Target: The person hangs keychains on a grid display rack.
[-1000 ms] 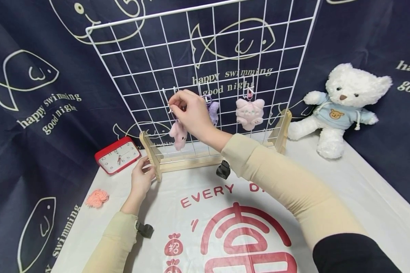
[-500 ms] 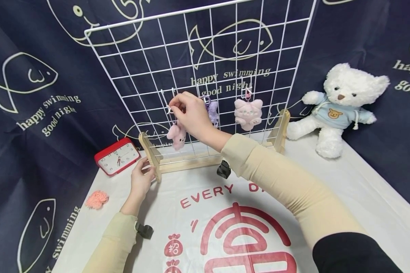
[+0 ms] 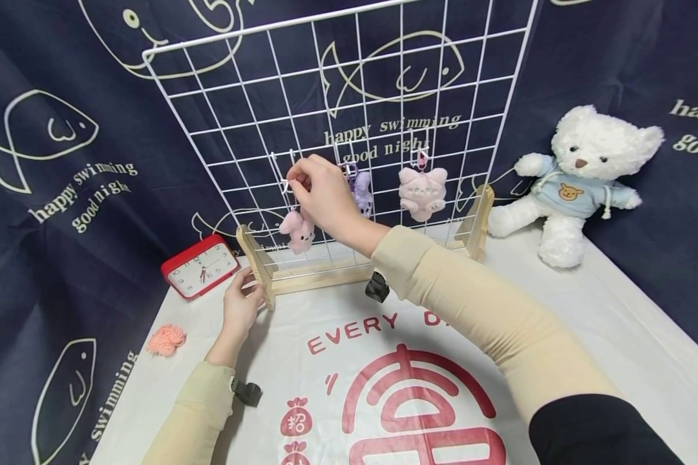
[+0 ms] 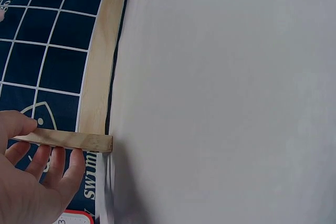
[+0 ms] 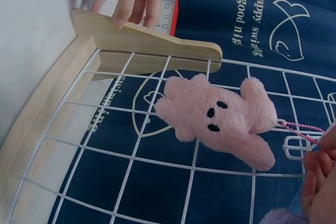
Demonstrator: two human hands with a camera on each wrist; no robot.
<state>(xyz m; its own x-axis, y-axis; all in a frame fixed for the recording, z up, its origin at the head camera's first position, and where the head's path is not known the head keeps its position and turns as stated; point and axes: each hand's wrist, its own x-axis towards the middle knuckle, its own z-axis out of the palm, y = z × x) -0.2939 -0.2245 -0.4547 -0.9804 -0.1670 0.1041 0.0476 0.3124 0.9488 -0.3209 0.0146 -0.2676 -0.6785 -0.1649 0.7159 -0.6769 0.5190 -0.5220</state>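
A white wire grid (image 3: 349,97) stands upright in a wooden base (image 3: 320,274). My right hand (image 3: 317,187) is raised against the grid and pinches the bead chain (image 5: 304,127) of a small pink plush (image 3: 298,230) (image 5: 220,116) beside a white hook (image 5: 294,148); the plush dangles below my fingers. A purple plush (image 3: 362,190) and a pink cat plush (image 3: 423,192) hang on hooks to the right. My left hand (image 3: 241,303) (image 4: 31,177) grips the left wooden foot (image 4: 63,140) of the base, thumb on top.
A red alarm clock (image 3: 200,265) lies left of the base, with a pink yarn ball (image 3: 165,339) nearer me. A white teddy bear (image 3: 581,181) sits at the right. A white printed cloth (image 3: 419,374) covers the table, and dark fish-print fabric (image 3: 64,161) hangs behind.
The pink plush has risen a little and swung left under my right hand, which stays at the hook. My left hand has not moved.
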